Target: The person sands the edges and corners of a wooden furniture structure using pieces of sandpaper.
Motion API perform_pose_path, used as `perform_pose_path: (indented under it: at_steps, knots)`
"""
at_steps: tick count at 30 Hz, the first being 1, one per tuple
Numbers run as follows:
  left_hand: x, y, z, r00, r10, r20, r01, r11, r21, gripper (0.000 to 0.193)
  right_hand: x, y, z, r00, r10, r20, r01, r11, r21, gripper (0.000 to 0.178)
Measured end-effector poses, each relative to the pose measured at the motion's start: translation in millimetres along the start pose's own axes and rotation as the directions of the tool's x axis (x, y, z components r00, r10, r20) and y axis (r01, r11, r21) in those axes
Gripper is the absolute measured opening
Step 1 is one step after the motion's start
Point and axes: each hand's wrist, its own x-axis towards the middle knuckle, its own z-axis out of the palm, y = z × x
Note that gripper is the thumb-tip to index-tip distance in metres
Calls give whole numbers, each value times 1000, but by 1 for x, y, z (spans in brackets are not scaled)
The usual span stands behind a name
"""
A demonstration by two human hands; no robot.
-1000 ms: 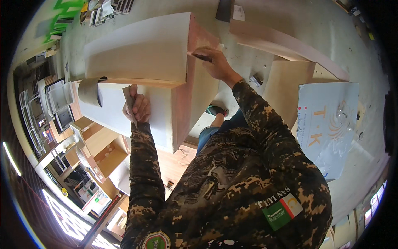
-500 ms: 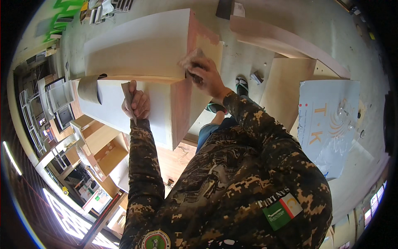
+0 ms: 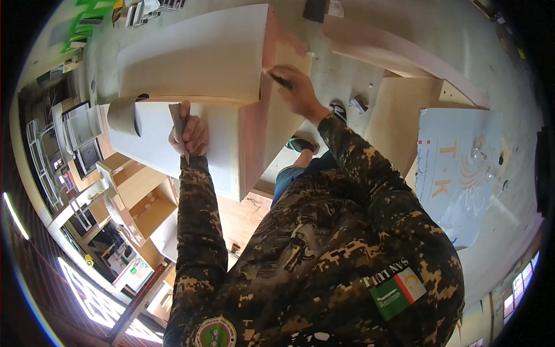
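Observation:
My left hand [image 3: 193,136] is closed on a stiff brown piece of sandpaper [image 3: 177,122], held upright between thumb and fingers. It rests over the white top of a wooden cabinet [image 3: 219,153]. A larger curled brown sheet [image 3: 122,119] lies on the same surface, to the left. My right hand [image 3: 298,92], slightly blurred, is closed at the cabinet's right end, by the corner between two box sections. Something small and dark shows among its fingers, too unclear to name. Pinkish filler [image 3: 283,40] covers part of the bare wood edge there.
A second wooden piece [image 3: 399,110] lies on the floor to the right, with a long curved panel [image 3: 393,52] behind it. A flat light-blue carton [image 3: 457,156] rests beside it. Open wooden shelves [image 3: 144,199] stand at the left. My sandalled foot [image 3: 302,144] is beside the cabinet.
My right hand has shifted slightly right and its fingers have turned along the cabinet's end edge. My left hand keeps its grip on the sandpaper, almost in the same place.

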Motion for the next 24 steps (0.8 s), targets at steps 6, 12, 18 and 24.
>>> perform_pose_path:
  at_steps: [6, 12, 18, 24]
  knots:
    - [1, 0, -1, 1000, 23, -19, -23, 1000, 0, 28, -24, -16, -6, 1000, -14, -24, 13, 999, -48, 50]
    - [3, -2, 3, 1000, 9, 16, -9, 1000, 14, 17, -21, -9, -1, 978, -96, -183, 39, 956, -291, 53]
    - [2, -1, 3, 1000, 15, 2, -15, 999, 36, 16, -25, -10, 6, 964, -154, -217, 48, 902, -428, 55]
    - [2, -4, 4, 999, 31, -11, -31, 999, 11, 16, -33, -8, 28, 960, -221, -173, 150, 926, -347, 48]
